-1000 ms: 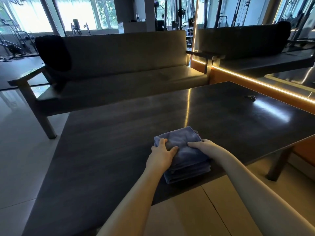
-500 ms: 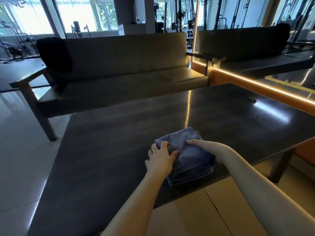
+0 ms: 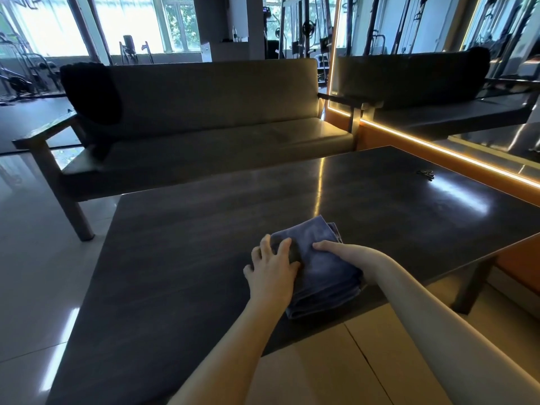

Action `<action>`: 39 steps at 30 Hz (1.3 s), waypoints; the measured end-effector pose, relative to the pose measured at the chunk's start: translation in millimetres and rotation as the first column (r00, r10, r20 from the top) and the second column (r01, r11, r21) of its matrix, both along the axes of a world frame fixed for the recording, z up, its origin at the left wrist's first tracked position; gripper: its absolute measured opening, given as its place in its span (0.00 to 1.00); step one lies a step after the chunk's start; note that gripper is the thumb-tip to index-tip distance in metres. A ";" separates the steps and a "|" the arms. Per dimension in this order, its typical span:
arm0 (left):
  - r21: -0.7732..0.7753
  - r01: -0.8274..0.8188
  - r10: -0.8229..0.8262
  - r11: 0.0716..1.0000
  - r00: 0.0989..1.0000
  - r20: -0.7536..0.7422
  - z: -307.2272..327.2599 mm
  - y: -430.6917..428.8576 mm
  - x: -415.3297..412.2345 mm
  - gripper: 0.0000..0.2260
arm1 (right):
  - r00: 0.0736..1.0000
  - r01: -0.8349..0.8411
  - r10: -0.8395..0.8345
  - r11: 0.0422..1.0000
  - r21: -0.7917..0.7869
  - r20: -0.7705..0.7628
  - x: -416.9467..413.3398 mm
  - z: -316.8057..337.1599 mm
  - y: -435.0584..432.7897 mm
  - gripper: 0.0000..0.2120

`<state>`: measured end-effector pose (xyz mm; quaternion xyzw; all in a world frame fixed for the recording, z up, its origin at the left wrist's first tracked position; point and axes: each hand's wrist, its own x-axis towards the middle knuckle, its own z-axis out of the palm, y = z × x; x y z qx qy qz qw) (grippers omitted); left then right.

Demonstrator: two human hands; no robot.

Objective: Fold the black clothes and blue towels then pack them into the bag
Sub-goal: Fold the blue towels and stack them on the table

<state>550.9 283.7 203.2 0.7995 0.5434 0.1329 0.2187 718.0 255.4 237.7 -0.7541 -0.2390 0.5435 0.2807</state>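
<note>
Folded blue towels (image 3: 321,270) sit at the counter's (image 3: 190,244) near edge, long side running near-to-far. The left hand (image 3: 273,268) presses flat on their left flank and the right hand (image 3: 346,252) lies flat on top, both equally close.

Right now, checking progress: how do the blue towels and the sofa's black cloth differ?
The blue towels lie folded on the table; the black cloth hangs over the sofa back. The left hand and right hand touch the towels, not the cloth. Neither is bagged.
</note>
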 end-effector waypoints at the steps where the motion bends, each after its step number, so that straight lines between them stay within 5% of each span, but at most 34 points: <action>1: -0.068 -0.017 0.020 0.998 0.998 0.051 -0.6 0.2 -0.5 0.25 | 1.000 0.001 -0.001 1.000 0.008 0.000 -0.5 0.1 -1.6 0.44; 4: -0.269 -0.023 0.071 0.963 0.983 0.171 -2.3 4.3 -2.6 0.28 | 1.000 0.030 -0.030 1.000 -0.008 -0.005 -2.0 -0.8 -4.4 0.47; 12: -0.252 -0.034 0.062 0.967 0.992 0.106 0.7 7.7 -14.3 0.25 | 0.991 0.101 -0.100 0.995 0.010 -0.084 0.1 1.6 -10.2 0.53; 18: 0.149 0.114 -0.109 0.982 0.993 -0.038 4.5 1.1 -11.6 0.21 | 0.996 0.040 -0.032 0.995 0.095 -0.085 -3.9 6.0 -5.3 0.40; 21: 0.192 0.152 -0.142 0.969 0.988 -0.069 -1.8 -1.2 -8.2 0.19 | 0.995 -0.006 0.012 0.998 0.063 -0.096 -4.6 10.3 -4.1 0.36; 29: -0.071 0.186 -0.185 0.980 0.982 0.023 -4.4 -2.1 -18.7 0.25 | 0.981 -0.107 0.082 0.984 0.139 0.174 -13.7 6.5 1.3 0.35; 39: -0.011 0.122 -0.117 0.992 0.971 0.209 14.2 -19.6 -61.9 0.32 | 0.867 -0.320 0.100 0.862 0.393 0.488 -58.0 38.3 -14.8 0.40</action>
